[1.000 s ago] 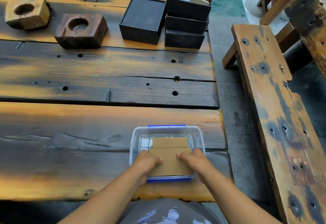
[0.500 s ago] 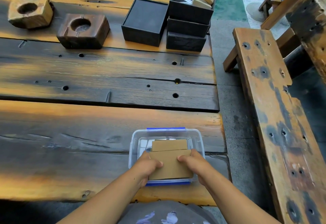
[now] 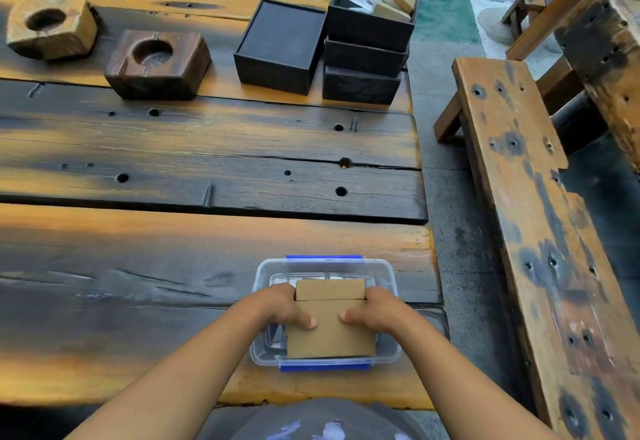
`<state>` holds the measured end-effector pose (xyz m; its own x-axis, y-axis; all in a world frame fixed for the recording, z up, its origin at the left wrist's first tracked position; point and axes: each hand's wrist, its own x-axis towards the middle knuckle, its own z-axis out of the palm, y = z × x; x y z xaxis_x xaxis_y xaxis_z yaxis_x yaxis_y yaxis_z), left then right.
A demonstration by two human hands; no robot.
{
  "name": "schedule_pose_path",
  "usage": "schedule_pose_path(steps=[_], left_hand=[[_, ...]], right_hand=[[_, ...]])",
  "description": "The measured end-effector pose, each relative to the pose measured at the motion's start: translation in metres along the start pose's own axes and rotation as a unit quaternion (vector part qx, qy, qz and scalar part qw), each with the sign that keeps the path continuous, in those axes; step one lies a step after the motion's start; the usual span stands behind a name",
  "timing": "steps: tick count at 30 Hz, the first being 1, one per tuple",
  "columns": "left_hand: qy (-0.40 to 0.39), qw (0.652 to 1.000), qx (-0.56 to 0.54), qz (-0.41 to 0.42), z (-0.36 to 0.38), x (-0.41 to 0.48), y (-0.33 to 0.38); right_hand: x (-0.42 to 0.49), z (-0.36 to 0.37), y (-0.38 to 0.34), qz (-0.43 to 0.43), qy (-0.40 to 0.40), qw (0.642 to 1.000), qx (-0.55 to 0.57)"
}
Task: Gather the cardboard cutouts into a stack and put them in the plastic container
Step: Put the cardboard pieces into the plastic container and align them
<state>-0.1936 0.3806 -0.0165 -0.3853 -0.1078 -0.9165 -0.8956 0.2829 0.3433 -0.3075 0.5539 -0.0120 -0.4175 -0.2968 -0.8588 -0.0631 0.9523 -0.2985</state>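
At the near edge of the wooden surface (image 3: 138, 301), toward its right corner, sits the clear plastic container (image 3: 389, 276) with blue clips. The left hand (image 3: 280, 308) and right hand (image 3: 377, 308) grip the stack of cardboard cutouts (image 3: 329, 335) from either side, fingers (image 3: 308, 322) curled over it, holding it in the container's open top. At the far right edge stand stacked black boxes (image 3: 363, 58); the topmost holds papers and small cartons. Beside them lies a shut black box (image 3: 280, 48).
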Motion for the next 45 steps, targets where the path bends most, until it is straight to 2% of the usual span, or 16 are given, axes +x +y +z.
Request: schedule_pose_path(steps=[4, 10, 16, 23, 36, 42, 45], left_hand=[[-0.001, 0.997, 0.074, -0.017, 0.001, 0.005, -0.004], [0.029, 0.994, 0.108, 0.001, 0.008, 0.012, -0.008], [0.022, 0.989, 0.146, 0.0, 0.009, 0.015, -0.009], [0.032, 0.986, 0.164, 0.007, 0.009, 0.018, -0.011], [0.074, 0.988, 0.134, 0.02, 0.019, 0.016, -0.019], [0.093, 0.988, 0.123, 0.012, 0.023, 0.009, -0.016], [0.091, 0.994, 0.058, 0.025, 0.024, 0.005, -0.015]], right_hand=[[0.005, 0.0, 0.004, 0.033, -0.067, 0.997, -0.022], [0.009, 0.004, 0.005, 0.036, -0.062, 0.997, -0.035], [0.008, 0.002, 0.007, 0.045, -0.093, 0.994, 0.024], [0.008, 0.007, 0.01, 0.037, -0.072, 0.996, 0.03], [0.01, 0.007, 0.008, 0.036, -0.064, 0.997, -0.015], [0.003, 0.012, 0.007, 0.029, -0.035, 0.999, 0.005], [-0.002, 0.017, 0.009, 0.018, -0.016, 0.998, 0.058]])
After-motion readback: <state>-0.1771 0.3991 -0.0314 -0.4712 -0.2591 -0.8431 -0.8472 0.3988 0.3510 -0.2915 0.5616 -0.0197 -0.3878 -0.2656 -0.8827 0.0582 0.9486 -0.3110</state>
